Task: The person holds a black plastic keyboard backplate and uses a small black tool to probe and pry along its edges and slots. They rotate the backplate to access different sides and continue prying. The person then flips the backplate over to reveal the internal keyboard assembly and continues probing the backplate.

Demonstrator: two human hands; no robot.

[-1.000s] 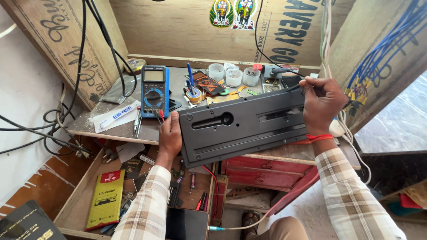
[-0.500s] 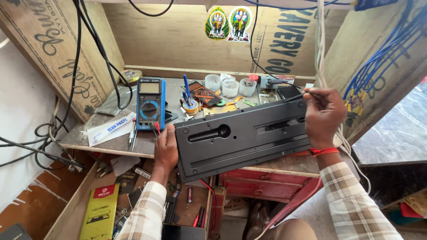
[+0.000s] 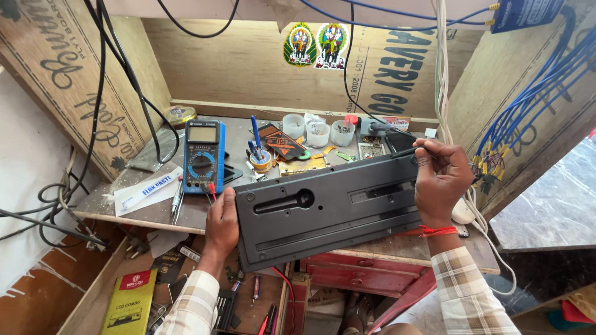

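A long black plastic panel (image 3: 329, 211) with slots and screw holes lies tilted across the front of the wooden workbench (image 3: 155, 214). My left hand (image 3: 221, 224) grips its left end. At the panel's upper right corner, my right hand (image 3: 439, 180) pinches a thin black tool (image 3: 403, 151), whose tip I cannot see. A red thread circles my right wrist.
A blue multimeter (image 3: 203, 156) lies left of the panel, beside a white tube (image 3: 148, 190). Small plastic cups (image 3: 316, 131) and a tape roll (image 3: 260, 160) sit behind. Black cables (image 3: 93, 124) hang left, blue wires (image 3: 534, 105) right. A red toolbox (image 3: 366, 276) and open drawer (image 3: 130, 298) lie below.
The view has shifted slightly, so the bench sits lower in the frame. Both hands keep their hold on the panel and the tool, which stay in much the same place.
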